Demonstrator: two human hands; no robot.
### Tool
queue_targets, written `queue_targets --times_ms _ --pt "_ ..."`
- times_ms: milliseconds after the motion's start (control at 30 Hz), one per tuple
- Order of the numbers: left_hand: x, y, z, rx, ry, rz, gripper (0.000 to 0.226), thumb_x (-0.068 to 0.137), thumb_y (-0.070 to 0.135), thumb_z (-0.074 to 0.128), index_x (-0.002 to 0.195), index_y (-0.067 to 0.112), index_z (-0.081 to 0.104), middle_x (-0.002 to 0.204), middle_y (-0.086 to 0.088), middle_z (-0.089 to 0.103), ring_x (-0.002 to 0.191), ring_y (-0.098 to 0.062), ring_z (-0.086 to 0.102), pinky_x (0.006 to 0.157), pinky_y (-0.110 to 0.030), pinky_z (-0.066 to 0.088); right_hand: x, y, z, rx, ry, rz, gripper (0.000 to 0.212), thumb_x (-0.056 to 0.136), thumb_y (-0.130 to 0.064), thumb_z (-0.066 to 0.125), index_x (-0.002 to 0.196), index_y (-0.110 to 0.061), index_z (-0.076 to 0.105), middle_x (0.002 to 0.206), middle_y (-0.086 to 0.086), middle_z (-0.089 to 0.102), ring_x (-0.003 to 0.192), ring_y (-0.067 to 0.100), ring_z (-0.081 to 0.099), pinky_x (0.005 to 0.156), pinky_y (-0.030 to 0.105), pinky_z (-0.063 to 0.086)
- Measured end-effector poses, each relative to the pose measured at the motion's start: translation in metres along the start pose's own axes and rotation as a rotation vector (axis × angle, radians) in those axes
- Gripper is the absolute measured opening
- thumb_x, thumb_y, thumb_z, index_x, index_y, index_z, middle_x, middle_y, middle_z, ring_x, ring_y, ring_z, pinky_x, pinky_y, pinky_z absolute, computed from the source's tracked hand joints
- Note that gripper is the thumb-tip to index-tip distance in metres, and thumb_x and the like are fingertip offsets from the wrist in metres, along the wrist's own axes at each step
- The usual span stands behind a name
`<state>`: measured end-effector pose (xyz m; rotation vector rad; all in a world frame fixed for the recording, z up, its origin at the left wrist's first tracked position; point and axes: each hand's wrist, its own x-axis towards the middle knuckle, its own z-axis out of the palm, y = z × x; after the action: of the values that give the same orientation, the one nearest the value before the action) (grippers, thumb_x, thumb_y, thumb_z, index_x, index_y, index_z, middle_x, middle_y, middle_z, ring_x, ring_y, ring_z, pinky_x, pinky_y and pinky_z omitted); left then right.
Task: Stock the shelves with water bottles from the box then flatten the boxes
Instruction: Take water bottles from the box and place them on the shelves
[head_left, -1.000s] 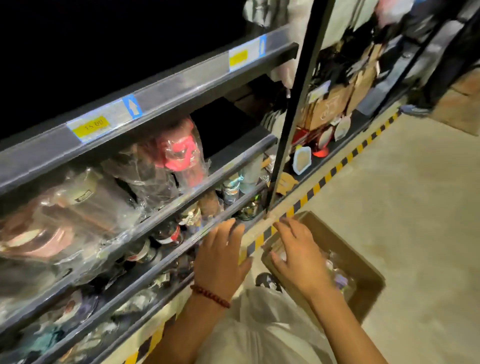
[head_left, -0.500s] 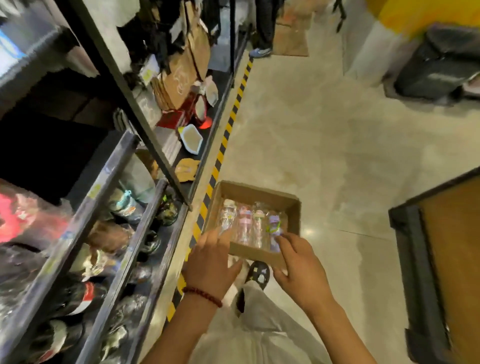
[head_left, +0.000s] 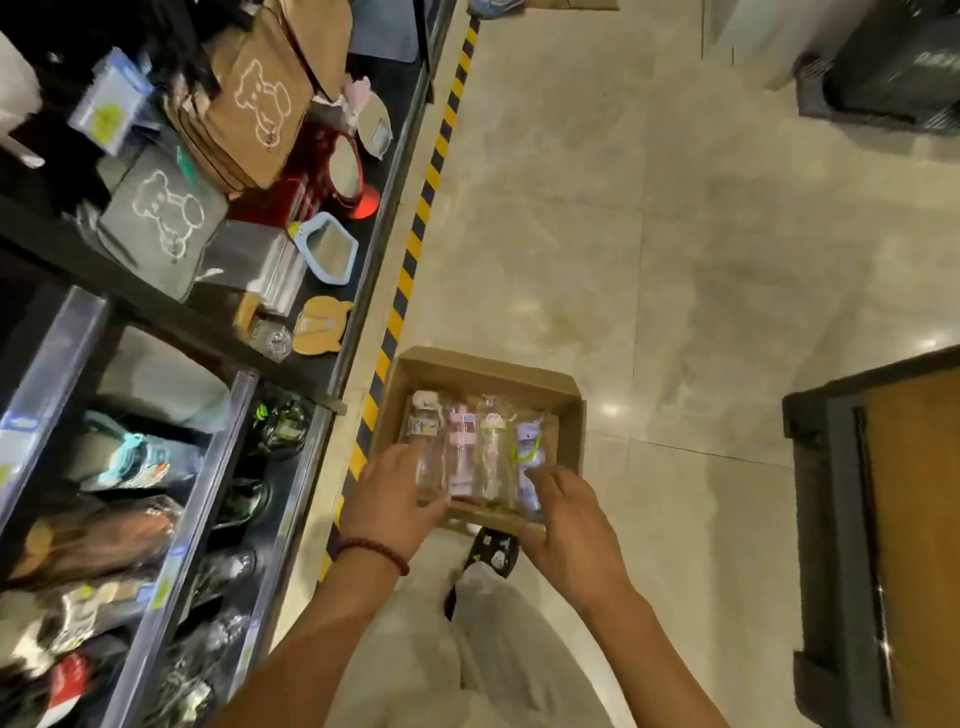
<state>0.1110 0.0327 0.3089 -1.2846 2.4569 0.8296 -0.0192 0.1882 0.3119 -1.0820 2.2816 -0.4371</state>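
On our left, the shelves (head_left: 291, 499) hold wrapped bottles and cups, with mirrors and pouches further along; half a second ago they filled more of the view, and now our gaze has swung out over the floor (head_left: 675, 234). Beside the striped floor tape (head_left: 410, 249) sits the open cardboard box (head_left: 483, 371), nearer the middle of the picture than before, with four wrapped water bottles (head_left: 470, 452) lying side by side inside. Our left hand (head_left: 389, 499) has reached in, its grip closing round the leftmost clear bottle (head_left: 427, 447), where earlier it rested at the box's near wall. Our right hand (head_left: 571, 525) has moved in too, fingers curling onto the purple bottle (head_left: 530, 452) at the right.
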Motion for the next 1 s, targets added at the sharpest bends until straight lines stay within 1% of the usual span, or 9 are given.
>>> queue_targets --times_ms 267,400,500,567,667,733,800,900,1000 --pt "0.113 -0.052 0.071 -0.037 -0.160 -0.235 0.070 0.080 0.052 0.065 0.138 0.023 0.040 0.140 0.001 0.043 0.126 -0.019 0.043 0.099 -0.032 0.039 0.128 0.055 0.099 0.154 -0.188 0.093 0.057 0.079 -0.032 0.053 0.132 -0.013 0.046 0.127 0.008 0.053 0.115 0.026 0.050 0.092 0.034 0.044" --pt "0.183 -0.084 0.131 -0.054 -0.223 -0.265 0.061 0.079 0.045 0.070 0.129 0.016 0.049 0.130 -0.005 0.053 0.119 -0.022 0.049 0.092 -0.029 0.041 0.194 0.093 0.184 0.133 -0.195 0.152 0.054 0.077 -0.020 0.068 0.126 -0.005 0.053 0.114 0.014 0.060 0.103 0.031 0.058 0.083 0.035 0.048" --pt "0.234 -0.119 0.190 -0.099 -0.245 -0.301 0.056 0.078 0.044 0.071 0.126 0.022 0.051 0.121 -0.006 0.060 0.108 -0.025 0.056 0.084 -0.029 0.044 0.241 0.121 0.253 0.157 -0.288 0.169 0.064 0.078 -0.032 0.066 0.134 -0.011 0.045 0.122 0.011 0.056 0.111 0.028 0.054 0.090 0.039 0.046" --pt "0.265 -0.141 0.229 -0.139 -0.241 -0.328 0.056 0.079 0.043 0.071 0.127 0.024 0.049 0.122 -0.005 0.060 0.108 -0.026 0.057 0.088 -0.032 0.045 0.268 0.142 0.298 0.120 -0.312 0.188 0.068 0.081 -0.030 0.064 0.140 -0.014 0.037 0.131 0.010 0.051 0.118 0.028 0.049 0.093 0.036 0.043" --pt "0.312 -0.172 0.286 -0.172 -0.241 -0.377 0.060 0.080 0.039 0.070 0.131 0.019 0.046 0.128 -0.008 0.056 0.116 -0.028 0.054 0.092 -0.033 0.043 0.306 0.167 0.359 0.081 -0.358 0.243 0.059 0.091 -0.021 0.055 0.143 -0.012 0.030 0.140 0.010 0.043 0.128 0.026 0.042 0.097 0.029 0.034" --pt "0.341 -0.196 0.324 -0.199 -0.213 -0.397 0.075 0.071 0.047 0.074 0.135 0.025 0.041 0.129 -0.006 0.054 0.117 -0.028 0.054 0.096 -0.036 0.045 0.328 0.181 0.396 0.078 -0.385 0.269 0.055 0.094 -0.021 0.052 0.143 -0.008 0.030 0.142 0.012 0.043 0.129 0.027 0.040 0.102 0.029 0.031" --pt "0.367 -0.220 0.360 -0.233 -0.189 -0.420 0.098 0.053 0.058 0.074 0.138 0.032 0.033 0.130 -0.004 0.052 0.118 -0.026 0.053 0.096 -0.044 0.048 0.347 0.194 0.436 0.139 -0.353 0.339 0.064 0.090 -0.038 0.052 0.143 -0.010 0.029 0.133 0.013 0.052 0.120 0.029 0.049 0.099 0.035 0.042" --pt "0.389 -0.242 0.400 -0.280 -0.122 -0.504 0.110 0.058 0.045 0.083 0.146 0.021 0.021 0.140 -0.009 0.042 0.127 -0.030 0.044 0.102 -0.046 0.042 0.360 0.212 0.492 0.222 -0.299 0.511 0.092 0.074 -0.074 0.038 0.143 -0.015 0.025 0.122 0.014 0.059 0.106 0.034 0.059 0.088 0.045 0.051" --pt "0.403 -0.255 0.423 -0.396 -0.010 -0.576 0.111 0.062 0.035 0.085 0.146 0.014 0.016 0.140 -0.011 0.042 0.124 -0.031 0.046 0.099 -0.039 0.040 0.366 0.208 0.511 0.258 -0.182 0.584 0.100 0.072 -0.075 0.044 0.145 -0.011 0.019 0.122 0.015 0.057 0.109 0.035 0.058 0.090 0.047 0.048"
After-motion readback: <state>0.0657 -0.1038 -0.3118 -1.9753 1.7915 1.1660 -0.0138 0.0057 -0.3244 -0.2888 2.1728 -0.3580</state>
